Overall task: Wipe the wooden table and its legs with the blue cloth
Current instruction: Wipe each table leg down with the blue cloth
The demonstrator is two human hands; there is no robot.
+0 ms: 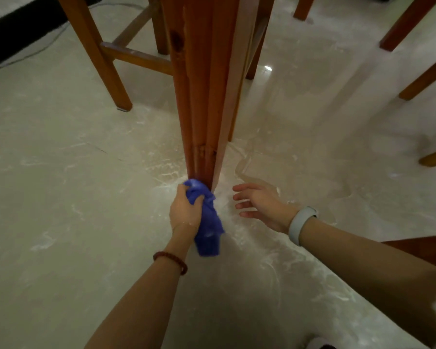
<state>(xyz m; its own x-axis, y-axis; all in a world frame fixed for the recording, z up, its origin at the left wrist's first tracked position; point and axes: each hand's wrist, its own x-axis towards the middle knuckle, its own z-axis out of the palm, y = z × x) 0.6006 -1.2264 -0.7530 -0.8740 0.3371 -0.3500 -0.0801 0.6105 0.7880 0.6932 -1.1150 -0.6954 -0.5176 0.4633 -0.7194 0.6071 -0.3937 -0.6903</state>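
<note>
A grooved reddish-brown wooden table leg [204, 91] runs from the top of the view down to the pale floor. My left hand [185, 210] grips the bunched blue cloth [207, 220] and holds its upper end against the foot of the leg, while the rest of the cloth hangs loose below my hand. My right hand [259, 204] hovers just right of the leg's foot with fingers spread, touching nothing. The tabletop is out of view.
A wooden chair [111, 61] with crossbars stands left behind the leg. More chair or table legs [418, 79] stand at the right and top right. The glossy marbled floor [73, 185] spreads all around. A thin cable [43, 46] lies at far left.
</note>
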